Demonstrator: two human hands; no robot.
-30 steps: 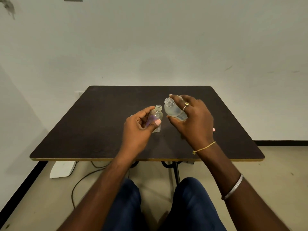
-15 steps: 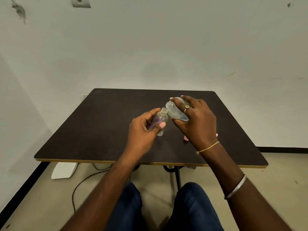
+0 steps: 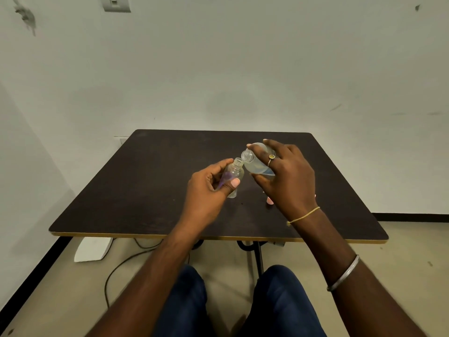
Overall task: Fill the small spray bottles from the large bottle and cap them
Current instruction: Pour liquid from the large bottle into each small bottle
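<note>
My left hand [image 3: 209, 190] grips a small clear spray bottle [image 3: 234, 172], uncapped and leaning slightly right, above the middle of the dark table [image 3: 145, 190]. My right hand [image 3: 289, 176] holds the large clear bottle [image 3: 257, 161] tipped to the left, with liquid pooled in its lower side. Its open mouth sits right beside and just above the small bottle's neck. A pink cap-like piece [image 3: 269, 201] lies on the table, mostly hidden under my right hand.
The table stands against a white wall, with its front edge [image 3: 218, 237] near my knees. A white object [image 3: 92, 249] and a dark cable [image 3: 121, 266] lie on the floor under the left side.
The large bottle has tilted further over to the left and its mouth has closed in on the small bottle's neck. Both hands have shifted slightly away from me over the table.
</note>
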